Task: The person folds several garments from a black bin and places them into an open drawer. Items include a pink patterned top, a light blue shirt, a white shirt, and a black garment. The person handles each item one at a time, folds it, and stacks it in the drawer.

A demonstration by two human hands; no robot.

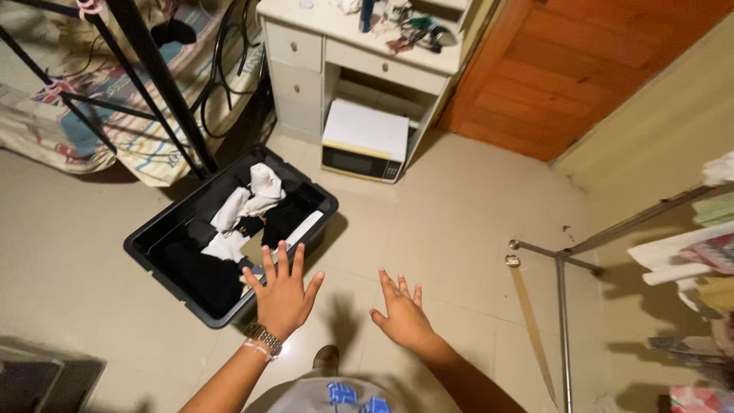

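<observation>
- Head view looks down on a black plastic bin, rectangular and set at an angle on the floor, holding a loose heap of white clothes and dark clothes.
- White pieces lie crumpled toward the middle and far end of the bin; dark fabric fills the near end and the right side.
- Bin rests on a pale tiled floor, just beside the black metal frame of a bed with a patterned cover.
- Beyond it stands a white desk with drawers, its worktop cluttered with small items, and a white microwave sits on the floor in the desk's opening.
- An orange-brown wooden door closes the far wall; a metal clothes rack with hanging fabric stands to the right.
- Left hand, wearing a metal wristwatch, hovers over the bin's near rim, fingers spread and holding nothing.
- Right hand hangs over bare floor, to the right of the bin and apart from it, fingers loosely spread, empty.
</observation>
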